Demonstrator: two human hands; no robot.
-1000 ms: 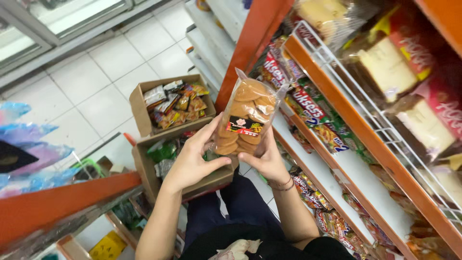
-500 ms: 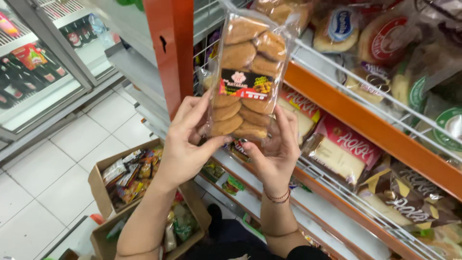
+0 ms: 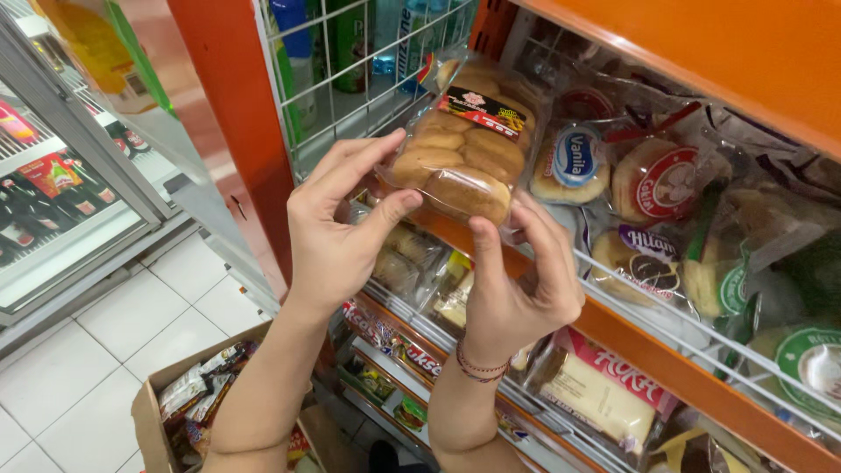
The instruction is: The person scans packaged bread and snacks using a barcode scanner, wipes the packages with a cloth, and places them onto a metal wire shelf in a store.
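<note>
Left hand [image 3: 337,235] and right hand [image 3: 517,285] both clamp the clear pack of bread rolls [image 3: 464,149], fingers closed around its near end, at the wire shelf rail [image 3: 648,293].

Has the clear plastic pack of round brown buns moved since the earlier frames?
Yes. The clear plastic pack of round brown buns, held by the left hand and right hand, has gone up from beside the orange shelf post to the wire-fronted bread shelf.

Both hands holding clear pack of buns [image 3: 464,149] at orange shelf [image 3: 701,385]

L hand [image 3: 337,232] & R hand [image 3: 517,280] grip pack's lower end, top tilted twd wire rack [image 3: 350,79]; wrapped breads [image 3: 657,180] just behind; cardboard box [image 3: 175,412] w/ snacks on floor below.
</note>
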